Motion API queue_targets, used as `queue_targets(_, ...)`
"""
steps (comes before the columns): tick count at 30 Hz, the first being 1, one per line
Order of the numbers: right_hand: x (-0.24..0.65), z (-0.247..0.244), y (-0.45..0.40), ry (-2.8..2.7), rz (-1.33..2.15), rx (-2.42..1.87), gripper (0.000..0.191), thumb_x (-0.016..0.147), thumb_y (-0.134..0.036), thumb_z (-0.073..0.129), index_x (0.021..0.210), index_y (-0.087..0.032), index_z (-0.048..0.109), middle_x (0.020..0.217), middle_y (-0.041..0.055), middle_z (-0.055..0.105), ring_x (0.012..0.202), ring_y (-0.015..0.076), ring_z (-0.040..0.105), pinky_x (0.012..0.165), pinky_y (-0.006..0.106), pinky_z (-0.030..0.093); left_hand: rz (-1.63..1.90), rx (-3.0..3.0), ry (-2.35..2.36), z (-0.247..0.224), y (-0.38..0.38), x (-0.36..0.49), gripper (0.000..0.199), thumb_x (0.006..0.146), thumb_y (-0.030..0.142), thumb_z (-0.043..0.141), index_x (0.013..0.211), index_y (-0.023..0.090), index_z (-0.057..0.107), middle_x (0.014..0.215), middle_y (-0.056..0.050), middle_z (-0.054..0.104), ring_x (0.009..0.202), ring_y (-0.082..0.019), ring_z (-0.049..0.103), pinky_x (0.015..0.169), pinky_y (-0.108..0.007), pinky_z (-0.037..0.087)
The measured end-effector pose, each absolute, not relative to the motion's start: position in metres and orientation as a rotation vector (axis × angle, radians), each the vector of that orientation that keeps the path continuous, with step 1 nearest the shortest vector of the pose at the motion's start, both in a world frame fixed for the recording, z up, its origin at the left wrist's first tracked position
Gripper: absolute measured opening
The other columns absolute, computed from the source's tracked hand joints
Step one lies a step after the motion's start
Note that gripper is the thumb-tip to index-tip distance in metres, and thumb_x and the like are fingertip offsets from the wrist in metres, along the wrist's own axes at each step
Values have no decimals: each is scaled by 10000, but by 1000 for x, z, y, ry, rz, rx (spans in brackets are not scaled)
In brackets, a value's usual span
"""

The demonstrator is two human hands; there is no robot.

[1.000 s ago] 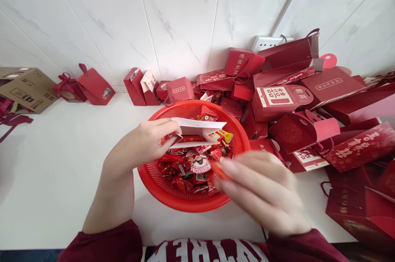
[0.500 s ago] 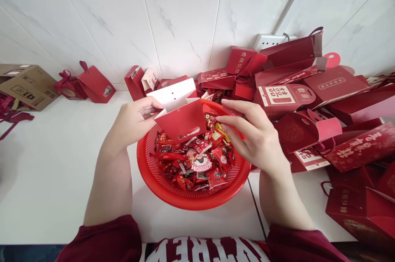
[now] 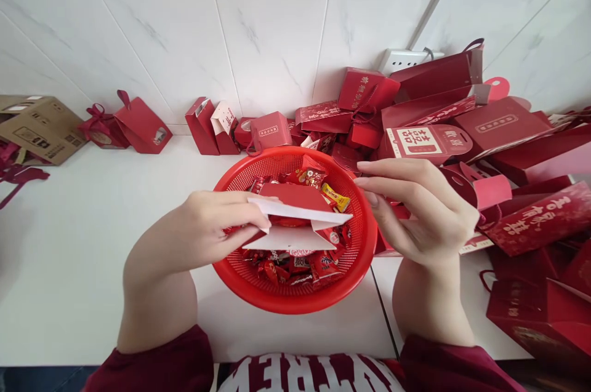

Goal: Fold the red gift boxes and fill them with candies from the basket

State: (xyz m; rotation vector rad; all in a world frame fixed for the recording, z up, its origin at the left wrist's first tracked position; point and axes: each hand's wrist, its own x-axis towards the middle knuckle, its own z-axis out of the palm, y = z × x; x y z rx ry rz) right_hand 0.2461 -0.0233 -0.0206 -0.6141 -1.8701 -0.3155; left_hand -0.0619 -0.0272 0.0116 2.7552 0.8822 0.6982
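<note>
My left hand (image 3: pixel 210 226) pinches the left side of a red paper gift box (image 3: pixel 300 195), whose open flaps show white insides. The box is held over a red plastic basket (image 3: pixel 295 304) of wrapped candies (image 3: pixel 325 267). A yellow-wrapped candy (image 3: pixel 336 197) lies at the basket's right side. Beside the basket's right rim hovers my right hand (image 3: pixel 415 210), its fingers apart and thumb below them, with nothing visible between them.
Folded red gift boxes (image 3: pixel 496 124) are heaped along the right. Small boxes (image 3: pixel 270 132) line the wall behind the basket. At the far left stand a cardboard box (image 3: pixel 44 130) and two more red boxes (image 3: pixel 145 125). A power strip (image 3: pixel 406 60) rests against the wall.
The gift box has come lower and tilted, so its opening and white flaps now face me. My right hand has moved right, away from the candies.
</note>
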Motion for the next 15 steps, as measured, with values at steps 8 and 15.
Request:
queue_targets(8,238,-21,-33,-1894,-152,-556,417,886,-32,624,1207,-288,697,1029,36,785,901,230,758,715,386,644,648,2788,857,9,-34,-62,191,980,138,577,936,251,725,1076,-9,787,1007,-181,764,802,-244,619)
queue_targets(15,219,9,-86,-2298,26,-594,290,946,-58,564,1202,-139,672,1168,90,768,1075,197,729,962,289,614,908,2914,855,0,-37,-48,168,950,60,609,997,211,665,1208,-14,764,1058,-145,750,885,-226,602)
